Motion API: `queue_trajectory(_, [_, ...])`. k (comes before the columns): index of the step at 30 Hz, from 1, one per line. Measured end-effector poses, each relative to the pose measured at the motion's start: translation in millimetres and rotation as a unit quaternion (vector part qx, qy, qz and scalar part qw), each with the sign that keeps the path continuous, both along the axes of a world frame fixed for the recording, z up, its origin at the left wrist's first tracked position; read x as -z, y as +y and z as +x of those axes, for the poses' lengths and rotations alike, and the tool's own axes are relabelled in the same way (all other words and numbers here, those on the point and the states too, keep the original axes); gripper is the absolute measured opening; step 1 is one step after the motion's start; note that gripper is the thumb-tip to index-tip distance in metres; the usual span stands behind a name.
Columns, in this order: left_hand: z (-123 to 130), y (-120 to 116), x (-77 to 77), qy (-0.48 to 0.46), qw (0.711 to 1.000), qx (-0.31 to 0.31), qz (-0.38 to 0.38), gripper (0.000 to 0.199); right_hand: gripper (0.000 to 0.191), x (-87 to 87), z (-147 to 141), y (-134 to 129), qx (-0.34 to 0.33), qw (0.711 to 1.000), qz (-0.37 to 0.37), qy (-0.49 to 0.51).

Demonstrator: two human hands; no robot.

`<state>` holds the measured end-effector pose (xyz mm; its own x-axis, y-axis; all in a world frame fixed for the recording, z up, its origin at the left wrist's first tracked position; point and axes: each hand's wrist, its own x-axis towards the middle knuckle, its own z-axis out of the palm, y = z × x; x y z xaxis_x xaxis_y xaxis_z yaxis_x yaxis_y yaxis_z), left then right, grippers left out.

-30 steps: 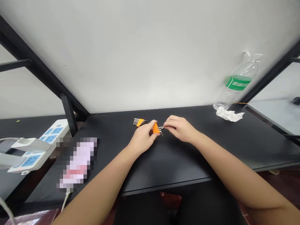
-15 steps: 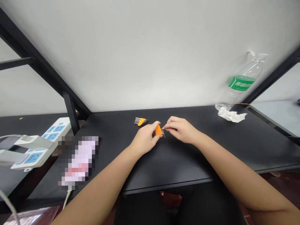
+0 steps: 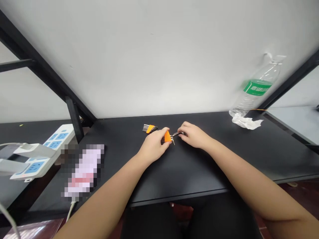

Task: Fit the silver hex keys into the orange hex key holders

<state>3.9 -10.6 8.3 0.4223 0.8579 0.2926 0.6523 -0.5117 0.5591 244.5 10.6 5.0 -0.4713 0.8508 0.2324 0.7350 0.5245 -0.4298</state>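
My left hand point(image 3: 154, 146) is closed around an orange hex key holder point(image 3: 167, 136), thumb and fingers pinching its sides. Short bent ends of hex keys point(image 3: 173, 141) stick out on the holder's right side. My right hand point(image 3: 193, 135) pinches a dark metal hex key point(image 3: 177, 133) that points left toward the holder; whether its tip still sits inside the holder I cannot tell. Just behind my left hand, a second orange holder with several metal hex keys or bits point(image 3: 150, 128) lies on the black table point(image 3: 199, 176).
A clear bottle with a green label point(image 3: 258, 87) leans by the wall at the back right, beside a crumpled tissue point(image 3: 246, 122). At left are a blurred-out phone point(image 3: 83, 171) with a cable and a white power strip point(image 3: 58, 136) with plugs. Black frame bars point(image 3: 74, 118) border the table.
My right hand has shifted slightly right, away from the holder, and more of the hex key now shows between the hands. My left hand stays nearly in place.
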Motion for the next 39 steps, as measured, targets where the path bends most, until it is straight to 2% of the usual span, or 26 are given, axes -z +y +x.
queue_trajectory(4, [-1,1,0.2,-0.010,0.999,-0.020,-0.026,0.048,0.016,5.3,8,8,0.004,0.996,-0.011,-0.089])
queue_trajectory(11, [-2,3,0.4,-0.005,0.999,-0.030,-0.033,0.050,0.009,-10.3,-7,-6,0.044,0.980,-0.031,-0.191])
queue_trajectory(13, [-2,4,1.0,-0.002,0.999,-0.028,-0.031,0.050,0.011,-13.8,-7,-9,0.029,0.985,-0.032,-0.164])
queue_trajectory(16, [-2,4,0.1,-0.004,0.999,-0.029,-0.038,0.048,0.012,-16.1,-5,-9,-0.031,0.998,-0.025,-0.054])
queue_trajectory(20, [-2,2,-3.1,-0.017,0.998,-0.029,-0.044,0.048,0.013,-15.5,-5,-8,-0.079,0.995,0.023,0.054])
queue_trajectory(29, [-1,1,-2.4,-0.035,0.998,-0.016,-0.043,0.047,0.018,-15.9,-2,-8,-0.083,0.989,0.075,0.097])
queue_trajectory(33, [0,1,-2.9,-0.001,1.000,0.003,-0.015,0.046,0.018,-15.3,-5,-10,-0.112,0.985,0.089,0.097])
queue_trajectory(35, [1,0,-5.0,0.032,0.999,0.022,0.017,0.040,0.017,-15.2,-10,-14,-0.127,0.982,0.078,0.116])
queue_trajectory(39, [3,-2,-8.7,0.054,0.996,0.054,0.041,0.020,0.025,-14.6,-22,-20,-0.138,0.973,-0.021,0.181])
